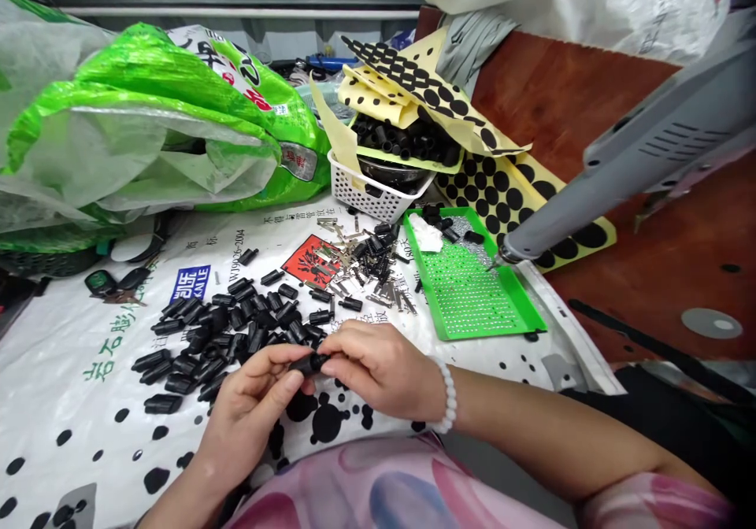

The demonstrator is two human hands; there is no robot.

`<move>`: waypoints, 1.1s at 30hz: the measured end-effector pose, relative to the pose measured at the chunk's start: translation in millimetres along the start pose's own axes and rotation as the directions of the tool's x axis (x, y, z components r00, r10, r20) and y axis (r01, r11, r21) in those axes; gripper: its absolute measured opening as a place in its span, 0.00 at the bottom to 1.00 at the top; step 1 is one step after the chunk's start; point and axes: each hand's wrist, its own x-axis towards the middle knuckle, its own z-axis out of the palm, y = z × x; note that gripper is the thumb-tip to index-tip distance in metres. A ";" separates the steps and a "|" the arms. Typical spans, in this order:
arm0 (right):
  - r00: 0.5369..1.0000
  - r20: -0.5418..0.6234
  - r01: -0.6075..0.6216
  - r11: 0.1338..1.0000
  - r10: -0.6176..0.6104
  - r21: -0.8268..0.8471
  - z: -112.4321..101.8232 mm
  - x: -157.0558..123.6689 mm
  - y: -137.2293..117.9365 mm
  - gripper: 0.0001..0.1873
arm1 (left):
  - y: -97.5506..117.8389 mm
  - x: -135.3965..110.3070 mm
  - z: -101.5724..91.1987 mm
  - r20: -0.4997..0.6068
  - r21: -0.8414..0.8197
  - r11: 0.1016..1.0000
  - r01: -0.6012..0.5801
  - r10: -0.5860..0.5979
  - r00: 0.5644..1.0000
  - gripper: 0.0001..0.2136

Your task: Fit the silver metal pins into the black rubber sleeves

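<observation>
View from above a worktable, looking down at a person's two bare hands. The left hand [253, 403] and right hand [378, 368] meet near the bottom centre, just above the person's pink patterned lap. Between them is one small black cap [308, 364], lying sideways. The left thumb and fingertips pinch its left end, and the right fingers curl over its right end, so both hands grip the same piece. A white bead bracelet [450, 395] circles the right wrist.

Just beyond the hands, a loose pile of caps [218, 328] spreads to the left over a white printed sack [71, 387], which covers the table and is dotted with black round stickers. Behind the right hand lies a heap of small metal parts [366, 265]. To the right of it sits a flat green tray [466, 293] with a perforated floor, holding a few black pieces at its far end. The tip of a grey tool [650, 159], which reaches in from the upper right, rests at the tray's right edge.

Further back is a white basket [375, 190], topped with black tubes [413, 139]. Yellow sheets [413, 80] of black dots lie over and beside it. A crumpled green bag [165, 112] fills the upper left. Bare red-brown table [650, 293] shows at the right.
</observation>
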 end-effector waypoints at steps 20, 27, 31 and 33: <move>0.978 0.130 0.201 0.916 -0.165 -0.347 7.4 -7.9 9.5 0.17 | 3.3 -6.1 -0.3 0.103 0.280 0.934 -0.219 0.198 0.975 0.09; 0.993 0.121 0.002 0.999 -0.006 0.039 17.5 -15.5 11.9 0.13 | -10.9 -1.9 -1.9 0.241 0.584 0.556 -0.591 0.576 0.781 0.11; 0.962 0.174 -0.257 0.910 0.209 0.326 21.2 -17.0 8.0 0.12 | -11.3 -0.5 -2.3 0.258 0.615 0.481 -0.625 0.626 0.736 0.11; 0.902 0.284 -0.427 0.773 0.325 0.470 20.8 -16.2 5.1 0.13 | -10.4 -0.3 -3.8 0.258 0.605 0.479 -0.636 0.637 0.726 0.11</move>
